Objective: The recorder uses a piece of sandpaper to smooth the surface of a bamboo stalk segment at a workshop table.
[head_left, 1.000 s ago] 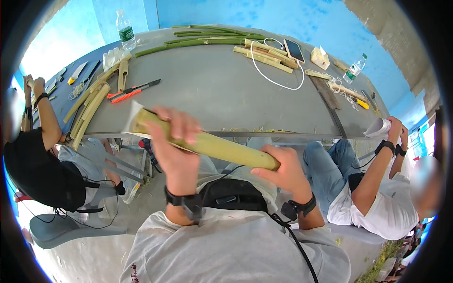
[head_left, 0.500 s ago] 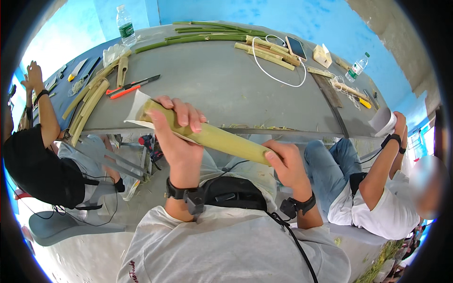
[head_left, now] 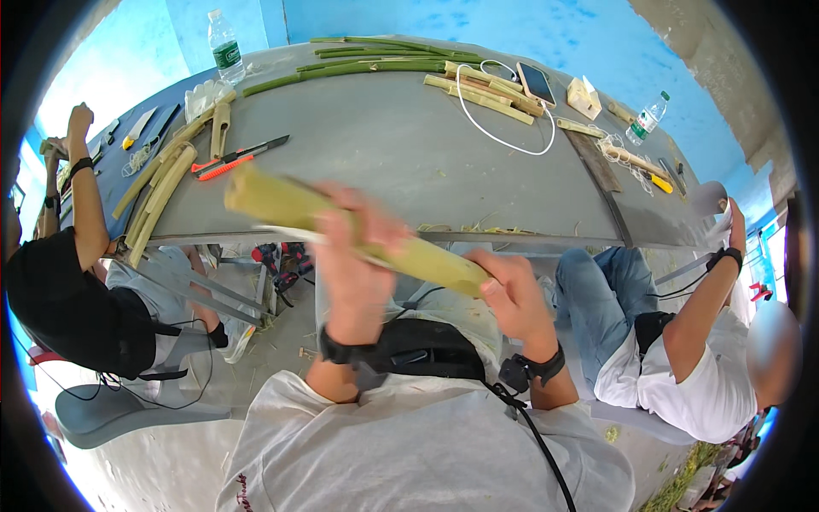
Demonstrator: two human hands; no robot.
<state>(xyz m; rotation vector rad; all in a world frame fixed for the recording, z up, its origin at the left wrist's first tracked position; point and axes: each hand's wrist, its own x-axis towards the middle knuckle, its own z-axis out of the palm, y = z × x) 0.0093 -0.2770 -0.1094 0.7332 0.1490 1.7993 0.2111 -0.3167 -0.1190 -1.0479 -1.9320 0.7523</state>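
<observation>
A pale green bamboo tube (head_left: 439, 266) lies slantwise above my lap, its left end raised. My right hand (head_left: 516, 294) is closed around its right end, the thumb lying along it. My left hand (head_left: 358, 260), smeared by motion, wraps around the middle of the tube. Under that hand a white sheet of paper (head_left: 290, 231) shows as a thin edge pressed against the bamboo; most of it is hidden by my fingers. Beyond the tube, a red-orange utility knife (head_left: 223, 167) and a black one (head_left: 256, 149) lie on the grey table (head_left: 384, 154).
Bamboo pieces (head_left: 162, 192) lie at the table's left, green stalks (head_left: 367, 66) at the back. A phone (head_left: 536, 85) with a white cable rests beside cut bamboo (head_left: 486, 94). Water bottles (head_left: 224, 51) stand at both sides. Co-workers sit left (head_left: 68, 299) and right (head_left: 699, 367).
My left hand has slid along the bamboo toward my right hand, taking the white sheet with it and baring the tube's left end. My right hand keeps its hold.
</observation>
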